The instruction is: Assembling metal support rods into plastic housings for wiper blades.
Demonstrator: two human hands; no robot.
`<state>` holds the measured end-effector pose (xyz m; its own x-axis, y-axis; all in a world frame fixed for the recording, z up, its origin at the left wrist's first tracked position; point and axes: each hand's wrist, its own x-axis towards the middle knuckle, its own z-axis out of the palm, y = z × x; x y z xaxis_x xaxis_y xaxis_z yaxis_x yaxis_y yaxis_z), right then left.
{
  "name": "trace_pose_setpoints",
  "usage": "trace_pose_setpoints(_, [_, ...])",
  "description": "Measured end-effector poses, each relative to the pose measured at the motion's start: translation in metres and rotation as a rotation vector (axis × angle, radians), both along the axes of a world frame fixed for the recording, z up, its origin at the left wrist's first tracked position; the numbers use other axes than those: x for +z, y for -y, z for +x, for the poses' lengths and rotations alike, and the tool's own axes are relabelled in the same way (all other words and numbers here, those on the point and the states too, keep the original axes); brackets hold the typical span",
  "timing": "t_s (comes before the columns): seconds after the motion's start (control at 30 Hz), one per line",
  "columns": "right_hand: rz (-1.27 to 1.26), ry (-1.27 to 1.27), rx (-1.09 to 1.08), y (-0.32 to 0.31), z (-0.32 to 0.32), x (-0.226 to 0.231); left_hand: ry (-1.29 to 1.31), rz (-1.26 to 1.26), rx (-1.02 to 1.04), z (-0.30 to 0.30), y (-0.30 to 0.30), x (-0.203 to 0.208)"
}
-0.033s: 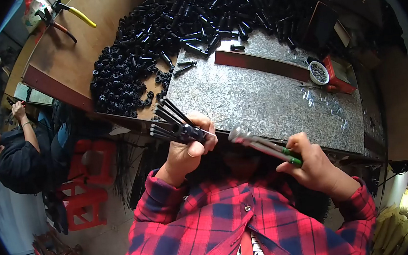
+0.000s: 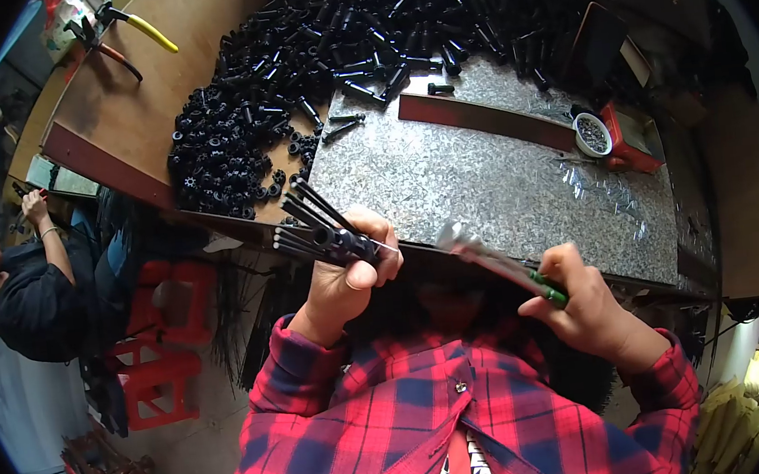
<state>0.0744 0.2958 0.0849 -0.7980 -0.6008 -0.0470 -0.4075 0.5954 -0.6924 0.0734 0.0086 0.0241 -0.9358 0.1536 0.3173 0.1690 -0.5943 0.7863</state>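
In the head view, I have both hands before me at the near edge of the worktop (image 2: 448, 185). Compared with the earlier frame, the green-handled metal tool (image 2: 503, 263) has shifted: its blurred head is farther from the left hand (image 2: 344, 286) and now over the near edge. The right hand (image 2: 587, 308) has closed fingers around the green grip. The left hand is firmly wrapped around a black fitting (image 2: 355, 244) with thin black rods (image 2: 323, 211) fanning from it, just beyond the worktop's near left corner; that bundle has barely moved.

The worktop is speckled grey. Black tube pieces (image 2: 395, 21) heap along its far edge and past its left edge. A flat strip (image 2: 478, 122) lies toward the far side; near the right edge, a white cup (image 2: 578, 139) of small bits touches or nearly touches a red box (image 2: 631, 159). At left, a co-worker (image 2: 29, 294) sits near red stools (image 2: 167, 303).
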Motion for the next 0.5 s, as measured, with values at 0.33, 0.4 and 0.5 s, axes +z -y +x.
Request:
trace_pose_setpoints(0.33, [-0.339, -0.316, -0.135, -0.008, -0.013, 0.007, 0.029, 0.016, 0.020, 0.002, -0.001, 0.001])
trace_pose_setpoints(0.4, [-0.280, -0.364, -0.143, -0.005, -0.017, 0.018, 0.060, 0.030, 0.016, 0.003, -0.005, 0.004])
trace_pose_setpoints(0.5, [0.026, -0.790, -0.138, 0.002, -0.019, 0.030, 0.139, 0.058, -0.030, 0.004, -0.013, 0.011])
